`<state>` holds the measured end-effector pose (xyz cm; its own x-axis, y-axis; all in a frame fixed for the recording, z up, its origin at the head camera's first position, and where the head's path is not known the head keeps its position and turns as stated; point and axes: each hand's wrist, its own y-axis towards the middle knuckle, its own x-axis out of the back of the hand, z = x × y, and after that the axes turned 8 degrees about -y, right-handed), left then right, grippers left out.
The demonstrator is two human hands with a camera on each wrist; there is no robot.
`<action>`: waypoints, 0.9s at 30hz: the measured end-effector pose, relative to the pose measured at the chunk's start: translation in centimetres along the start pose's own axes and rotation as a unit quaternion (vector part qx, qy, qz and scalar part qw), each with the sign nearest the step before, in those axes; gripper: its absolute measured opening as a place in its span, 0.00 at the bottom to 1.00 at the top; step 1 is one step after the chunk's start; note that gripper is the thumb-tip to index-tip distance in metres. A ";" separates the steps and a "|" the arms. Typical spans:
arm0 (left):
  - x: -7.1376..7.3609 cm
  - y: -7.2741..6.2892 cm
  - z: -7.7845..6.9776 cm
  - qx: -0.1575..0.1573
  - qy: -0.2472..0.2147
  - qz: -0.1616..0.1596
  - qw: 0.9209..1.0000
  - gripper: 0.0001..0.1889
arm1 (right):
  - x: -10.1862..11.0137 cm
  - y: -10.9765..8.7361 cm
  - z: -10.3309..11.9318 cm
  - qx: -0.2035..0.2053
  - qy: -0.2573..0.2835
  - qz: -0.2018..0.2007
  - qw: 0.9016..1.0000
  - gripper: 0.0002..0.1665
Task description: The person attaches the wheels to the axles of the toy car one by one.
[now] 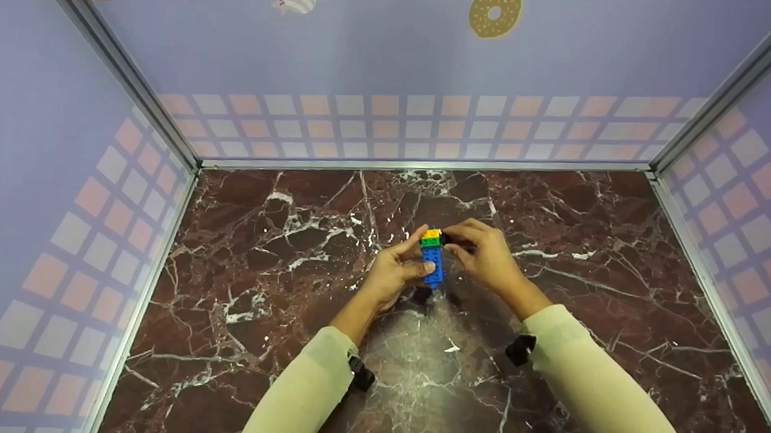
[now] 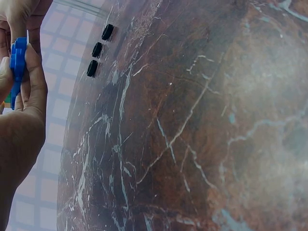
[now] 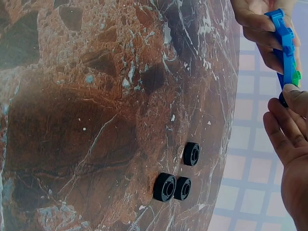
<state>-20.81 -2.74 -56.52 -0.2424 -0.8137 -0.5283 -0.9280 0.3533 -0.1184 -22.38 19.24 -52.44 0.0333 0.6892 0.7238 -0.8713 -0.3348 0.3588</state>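
Note:
A toy car body of blue building bricks [image 1: 433, 254] is held above the table, with green and yellow bricks [image 1: 431, 237] at its far end. My left hand [image 1: 388, 274] grips it from the left, thumb over the blue part. At the far right side, my right hand [image 1: 486, 255] pinches a small black wheel [image 3: 283, 100] against the body; the fingers partly cover it. Whether the wheel is seated on the body I cannot tell. Three loose black wheels, one of them this wheel [image 3: 165, 187], stand on the table in both wrist views.
The dark red marble-patterned table [image 1: 276, 342] is bounded by lilac panels at the back [image 1: 392, 60], left and right, with metal edging along their base. Small black wrist cameras [image 1: 360, 373] sit at both sleeve cuffs.

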 end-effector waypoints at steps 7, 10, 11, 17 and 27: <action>-0.2 -0.1 -0.2 0.003 -0.002 0.002 1.000 0.43 | 0.1 0.0 0.0 0.013 0.001 -0.010 1.000 0.14; -0.2 -0.1 -0.3 0.002 -0.002 0.005 1.000 0.44 | 0.2 0.0 0.1 0.018 0.007 -0.014 1.000 0.15; -0.3 -0.1 -0.3 0.002 -0.003 0.006 1.000 0.44 | 0.2 0.0 0.1 0.017 0.009 -0.014 1.000 0.15; -0.4 -0.2 -0.4 0.002 -0.006 0.005 1.000 0.43 | 0.2 0.0 0.2 0.005 0.014 -0.012 1.000 0.15; -0.6 -0.1 -0.4 0.007 -0.007 -0.003 1.000 0.43 | 0.0 0.1 0.1 0.003 0.006 -0.014 1.000 0.16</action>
<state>-20.68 -2.47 -55.81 -0.2321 -0.8098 -0.5388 -0.9253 0.3546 -0.1344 -22.43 19.13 -52.37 0.0518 0.7058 0.7065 -0.8676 -0.3185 0.3818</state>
